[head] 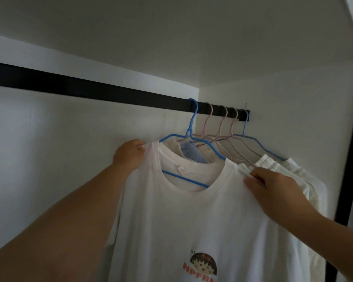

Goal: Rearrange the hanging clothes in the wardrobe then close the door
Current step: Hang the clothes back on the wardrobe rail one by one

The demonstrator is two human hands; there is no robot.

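While both hands pinch the white T-shirt point(192, 216) shoulders, left hand point(128, 154) & right hand point(273, 190), print's cut off.

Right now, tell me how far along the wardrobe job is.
Done, it seems: five hangers are bunched at the right end of the black rail. In hand: the left hand pinches one shoulder of the white T-shirt on the front blue hanger, and the right hand grips the other shoulder, apparently straightening it. Left: any further spacing, and closing the door, whose dark edge stands at the right.
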